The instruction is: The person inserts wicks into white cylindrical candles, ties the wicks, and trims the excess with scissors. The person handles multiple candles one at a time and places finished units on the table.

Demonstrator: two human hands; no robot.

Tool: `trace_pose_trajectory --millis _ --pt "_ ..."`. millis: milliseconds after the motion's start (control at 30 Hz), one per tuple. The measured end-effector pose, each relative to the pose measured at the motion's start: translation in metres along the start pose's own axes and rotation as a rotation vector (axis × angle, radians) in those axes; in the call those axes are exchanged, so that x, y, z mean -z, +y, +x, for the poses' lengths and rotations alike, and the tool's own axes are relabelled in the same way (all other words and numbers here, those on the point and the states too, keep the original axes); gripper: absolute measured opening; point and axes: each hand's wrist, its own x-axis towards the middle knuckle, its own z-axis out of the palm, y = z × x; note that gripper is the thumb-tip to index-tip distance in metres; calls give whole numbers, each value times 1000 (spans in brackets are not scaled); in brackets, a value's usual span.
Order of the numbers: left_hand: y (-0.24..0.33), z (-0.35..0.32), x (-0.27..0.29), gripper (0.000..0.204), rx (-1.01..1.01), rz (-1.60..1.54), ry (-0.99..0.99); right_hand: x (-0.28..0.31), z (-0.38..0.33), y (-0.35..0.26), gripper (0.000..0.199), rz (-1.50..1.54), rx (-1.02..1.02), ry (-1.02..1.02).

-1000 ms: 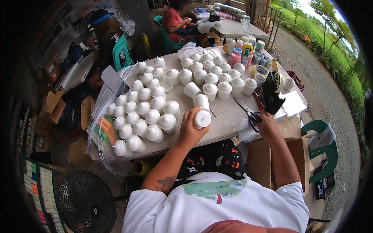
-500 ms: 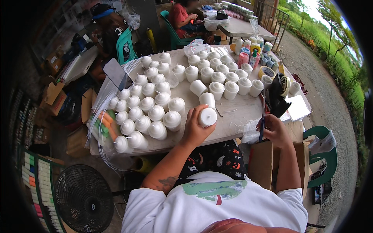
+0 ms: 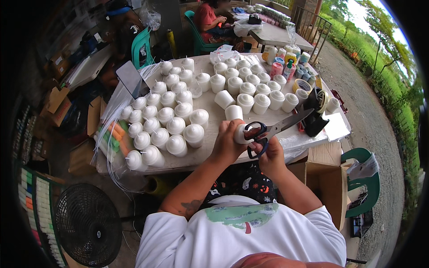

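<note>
My left hand (image 3: 227, 142) is closed around a short white pillar candle (image 3: 241, 133), held above the table's near edge. Against it, my right hand (image 3: 271, 157) grips a pair of scissors (image 3: 288, 123) by the dark handles. The handle loops touch or overlap the candle, while the long blades point away to the upper right. Just beyond my left hand lies another white candle (image 3: 233, 112), with a tipped one (image 3: 224, 99) behind it. Rows of white candles with wicks (image 3: 176, 126) stand at left; a second group (image 3: 247, 89) fills the middle.
A black tape dispenser (image 3: 316, 120), tape rolls (image 3: 302, 86) and painted bottles (image 3: 289, 70) occupy the table's right side. An open cardboard box (image 3: 325, 172) stands near my right arm, a black fan (image 3: 89, 224) lower left. A person in red (image 3: 209, 22) sits at a farther table.
My right hand has brought the scissors left, from the table's right edge up to the candle in my left hand. The candle has tilted, its round end no longer facing me.
</note>
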Motion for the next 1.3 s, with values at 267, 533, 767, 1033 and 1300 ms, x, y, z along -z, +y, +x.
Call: trace_pose_trajectory --millis 267,533,767,1033,1300 --pt "1 0 -4 64 68 -85 -32 13 -17 5 28 -188 -155 -92" --pt "-9 -5 3 67 34 -5 22 -9 3 -31 24 33 210 2" --pt "-9 -4 5 66 29 -29 10 -9 3 -18 24 63 57 40" --pt "-4 2 7 66 23 -16 -1 -9 3 -10 27 115 104 -15" --pt "-3 3 6 63 4 20 7 -9 -2 9 27 -60 -266 -213"
